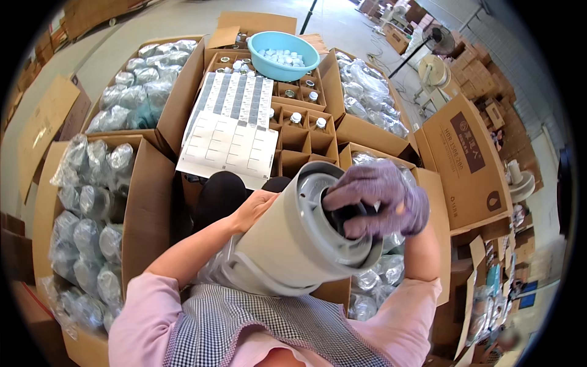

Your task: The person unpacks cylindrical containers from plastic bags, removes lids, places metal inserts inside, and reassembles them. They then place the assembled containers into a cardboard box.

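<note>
A large cream cylindrical vessel (281, 244) lies tilted across my lap. A loop handle shows on its side, and a grey ring (312, 183) sits inside its rim. Bare, my left hand (254, 208) holds the vessel's far side; its fingertips are partly hidden. My right hand (376, 199), in a purple-grey glove, reaches over the opening with its fingers curled around a dark centre part (345, 217). A small white tip shows between those fingers; what it belongs to is unclear. Clear plastic film (214, 260) hangs by the vessel's near left side.
Cartons of plastic-wrapped items stand at left (137, 202) and right (348, 131). Ahead, a divided carton (306, 144) holds several capped bottles. Printed sheets (226, 144) lie on it, and a blue basin (257, 46) of white caps stands farther back. A fan (439, 40) stands beyond.
</note>
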The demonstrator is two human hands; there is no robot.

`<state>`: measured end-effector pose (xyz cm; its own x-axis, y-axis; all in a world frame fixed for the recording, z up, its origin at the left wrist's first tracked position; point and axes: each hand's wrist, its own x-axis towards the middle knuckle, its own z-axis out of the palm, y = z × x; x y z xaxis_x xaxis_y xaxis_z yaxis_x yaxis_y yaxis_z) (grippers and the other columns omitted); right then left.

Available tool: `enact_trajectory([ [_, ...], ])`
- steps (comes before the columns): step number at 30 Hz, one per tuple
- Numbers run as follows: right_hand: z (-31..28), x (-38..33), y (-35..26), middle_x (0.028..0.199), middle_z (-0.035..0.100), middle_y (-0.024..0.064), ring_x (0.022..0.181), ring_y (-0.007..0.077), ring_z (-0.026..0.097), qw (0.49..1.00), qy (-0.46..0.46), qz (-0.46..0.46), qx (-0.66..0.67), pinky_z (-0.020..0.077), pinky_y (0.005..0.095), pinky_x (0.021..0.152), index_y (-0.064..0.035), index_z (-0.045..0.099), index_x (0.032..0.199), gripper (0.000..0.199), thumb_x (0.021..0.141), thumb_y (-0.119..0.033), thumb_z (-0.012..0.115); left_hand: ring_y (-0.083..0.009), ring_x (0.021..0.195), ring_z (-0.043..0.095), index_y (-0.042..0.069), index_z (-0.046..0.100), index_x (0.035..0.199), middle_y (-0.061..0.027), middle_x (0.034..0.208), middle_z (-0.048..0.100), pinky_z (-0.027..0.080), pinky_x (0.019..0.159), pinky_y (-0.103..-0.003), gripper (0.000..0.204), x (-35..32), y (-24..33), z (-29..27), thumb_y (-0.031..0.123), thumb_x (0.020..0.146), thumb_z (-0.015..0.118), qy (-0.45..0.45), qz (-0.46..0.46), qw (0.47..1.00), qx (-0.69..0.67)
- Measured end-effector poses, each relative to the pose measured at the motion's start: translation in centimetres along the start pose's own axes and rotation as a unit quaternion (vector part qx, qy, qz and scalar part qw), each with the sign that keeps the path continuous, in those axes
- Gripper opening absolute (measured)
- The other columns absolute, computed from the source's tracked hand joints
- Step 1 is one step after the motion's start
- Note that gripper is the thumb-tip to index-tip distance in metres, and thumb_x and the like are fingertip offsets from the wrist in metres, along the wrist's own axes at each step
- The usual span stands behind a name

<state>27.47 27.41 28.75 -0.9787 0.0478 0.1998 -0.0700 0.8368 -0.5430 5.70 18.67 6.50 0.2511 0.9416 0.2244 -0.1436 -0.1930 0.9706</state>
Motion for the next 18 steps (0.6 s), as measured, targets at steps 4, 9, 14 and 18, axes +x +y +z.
enact_trajectory([
  [4,0.7,1.0,-3.4,0.087,0.068,0.0079,0.068,0.0250,0.066,0.999,-0.002,-0.003,-0.037,0.0508,0.0334,0.058,-0.0088,0.071,0.100,0.038,0.071,-0.028,0.085,-0.0008,0.063,0.049,-0.002,0.071,0.087,0.0048,0.069,0.062,0.043,0.054,-0.021,0.051,-0.6,0.0,1.3,0.039,0.106,0.047,0.081,-0.032,0.993,-0.085],
  [9,0.7,0.9,-2.0,0.091,0.067,0.0112,0.080,0.0280,0.068,1.000,0.004,0.003,-0.008,0.0535,0.0355,0.068,-0.0085,0.071,0.103,0.039,0.070,-0.024,0.085,-0.0036,0.057,0.047,-0.004,0.069,0.076,0.0011,0.059,0.058,0.040,0.052,-0.025,0.058,-2.3,1.0,0.4,0.044,0.103,0.050,0.186,-0.055,0.981,-0.002],
  [14,-0.3,1.7,1.6,0.106,0.072,0.0164,0.094,0.0263,0.069,0.994,-0.003,0.017,0.105,0.0532,0.0358,0.082,-0.0006,0.074,0.107,0.040,0.076,-0.025,0.083,-0.0060,0.058,0.047,-0.003,0.069,0.100,-0.0042,0.060,0.055,0.040,0.054,-0.026,0.047,-5.6,3.9,-0.5,0.037,0.105,0.046,0.273,-0.059,0.949,0.148],
  [18,-0.6,0.8,7.0,0.119,0.068,0.0136,0.109,0.0245,0.065,0.961,0.073,0.133,0.231,0.0482,0.0342,0.100,0.0034,0.065,0.120,0.048,0.099,-0.038,0.054,-0.0238,0.071,0.061,-0.007,0.044,0.140,-0.0194,0.085,0.059,0.050,0.066,-0.034,0.052,-8.7,7.4,1.3,0.016,0.096,0.061,0.207,0.017,0.933,0.294],
])
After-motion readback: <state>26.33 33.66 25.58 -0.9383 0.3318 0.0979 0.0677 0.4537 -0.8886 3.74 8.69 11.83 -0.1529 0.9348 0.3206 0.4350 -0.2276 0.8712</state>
